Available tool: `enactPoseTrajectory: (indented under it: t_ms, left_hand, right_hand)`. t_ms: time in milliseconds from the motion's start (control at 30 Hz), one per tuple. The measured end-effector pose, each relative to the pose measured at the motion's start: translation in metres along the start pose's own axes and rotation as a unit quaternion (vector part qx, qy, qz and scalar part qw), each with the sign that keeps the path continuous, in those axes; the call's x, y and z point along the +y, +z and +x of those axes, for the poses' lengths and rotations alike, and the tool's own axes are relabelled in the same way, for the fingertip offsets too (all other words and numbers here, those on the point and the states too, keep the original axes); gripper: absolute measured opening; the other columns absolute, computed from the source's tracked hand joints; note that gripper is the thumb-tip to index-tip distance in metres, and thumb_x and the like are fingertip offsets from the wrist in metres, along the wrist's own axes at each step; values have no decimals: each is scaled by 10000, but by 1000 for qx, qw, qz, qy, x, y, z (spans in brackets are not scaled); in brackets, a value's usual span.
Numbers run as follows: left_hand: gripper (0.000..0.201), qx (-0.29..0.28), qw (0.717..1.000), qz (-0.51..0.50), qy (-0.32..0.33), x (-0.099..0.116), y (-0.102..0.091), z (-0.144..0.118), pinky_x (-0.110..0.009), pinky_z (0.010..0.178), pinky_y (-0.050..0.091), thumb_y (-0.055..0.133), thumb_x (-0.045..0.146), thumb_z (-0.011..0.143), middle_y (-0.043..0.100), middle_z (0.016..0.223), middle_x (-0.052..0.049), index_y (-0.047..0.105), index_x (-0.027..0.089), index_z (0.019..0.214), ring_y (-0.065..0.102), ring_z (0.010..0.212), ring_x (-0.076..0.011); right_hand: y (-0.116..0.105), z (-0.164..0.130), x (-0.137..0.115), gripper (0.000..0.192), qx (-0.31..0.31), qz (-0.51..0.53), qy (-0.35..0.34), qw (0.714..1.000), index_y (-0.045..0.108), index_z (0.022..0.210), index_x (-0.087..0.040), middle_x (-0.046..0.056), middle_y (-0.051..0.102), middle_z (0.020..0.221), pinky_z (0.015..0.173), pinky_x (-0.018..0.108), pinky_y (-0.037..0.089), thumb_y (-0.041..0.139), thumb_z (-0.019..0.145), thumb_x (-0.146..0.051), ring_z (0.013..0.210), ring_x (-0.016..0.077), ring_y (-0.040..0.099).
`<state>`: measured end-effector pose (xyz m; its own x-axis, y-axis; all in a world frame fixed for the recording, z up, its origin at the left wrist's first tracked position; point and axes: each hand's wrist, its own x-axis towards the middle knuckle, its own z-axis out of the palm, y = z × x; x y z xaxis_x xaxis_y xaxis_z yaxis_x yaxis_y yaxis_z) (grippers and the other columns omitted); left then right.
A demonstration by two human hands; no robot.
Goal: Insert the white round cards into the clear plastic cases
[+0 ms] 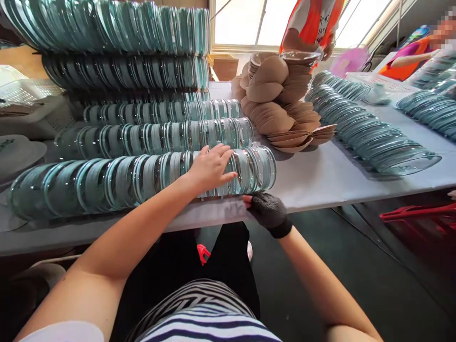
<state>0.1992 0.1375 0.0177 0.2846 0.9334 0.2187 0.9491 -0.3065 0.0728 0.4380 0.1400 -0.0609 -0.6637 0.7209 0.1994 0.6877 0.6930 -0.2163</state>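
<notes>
My left hand (213, 167) is bare and lies palm down on the nearest row of round glass pieces (124, 183), its fingers spread. These look like lids or shallow dishes, standing on edge and packed face to face. My right hand (268, 209) wears a black fingerless mesh glove. It is at the table's front edge, just below the right end of that row. Its fingers look curled and close together, partly blurred; what they hold, if anything, I cannot make out.
More glass rows (167, 135) lie behind, with high stacks (124, 28) at the back left. Brown cardboard rounds (267, 116) are heaped on the white-covered table (302, 183). Overlapping glass pieces (366, 128) lie to the right. A person in an orange vest (309, 23) stands opposite.
</notes>
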Motion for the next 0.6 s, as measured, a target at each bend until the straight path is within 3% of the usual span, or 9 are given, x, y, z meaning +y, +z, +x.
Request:
enactPoseTrajectory:
  t_ms: [100,133,233,333,400,600]
  left_hand:
    - [690,14,999,-4,34,14,1,16,-490,1170,243,470,518,931,362,1553,-119,333,133,1487,284,1448,-263]
    - [708,16,999,-4,43,20,3,22,-486,1162,261,475,525,926,362,1553,-121,322,130,1494,296,1442,-263]
    - [735,19,998,7,54,32,14,33,-492,1133,296,494,554,903,415,1520,-131,358,116,1478,391,1374,-279]
    - [739,38,997,19,61,34,23,35,-492,1125,293,490,570,895,469,1480,-135,394,103,1459,461,1300,-281]
    - [738,43,997,20,61,33,25,34,-493,1122,291,483,572,894,478,1474,-130,396,104,1458,468,1288,-282]
    - [746,16,998,19,51,33,24,35,-487,1138,254,471,579,894,446,1501,-123,368,138,1487,440,1316,-292]
  right_hand:
    - [-55,43,18,366,115,-30,82,990,676,1201,-213,88,706,1170,936,350,523,415,955,-287,1065,234,664]
    - [-72,64,24,362,99,-59,95,989,666,1217,-190,111,695,1186,941,378,513,439,946,-268,1083,257,654]
    - [-99,136,39,297,-41,-96,75,992,714,1124,-156,150,723,1079,862,354,509,597,854,-199,985,258,679]
    - [-97,190,51,276,-188,-107,41,975,732,1057,-118,126,737,958,761,280,474,622,804,-129,851,168,688]
    - [-89,206,58,249,-251,-105,13,962,735,1011,-85,86,735,877,728,251,447,585,816,-125,776,110,673]
    - [-80,211,61,297,-198,-139,7,970,738,794,-44,101,727,784,710,301,440,581,869,-285,761,135,683]
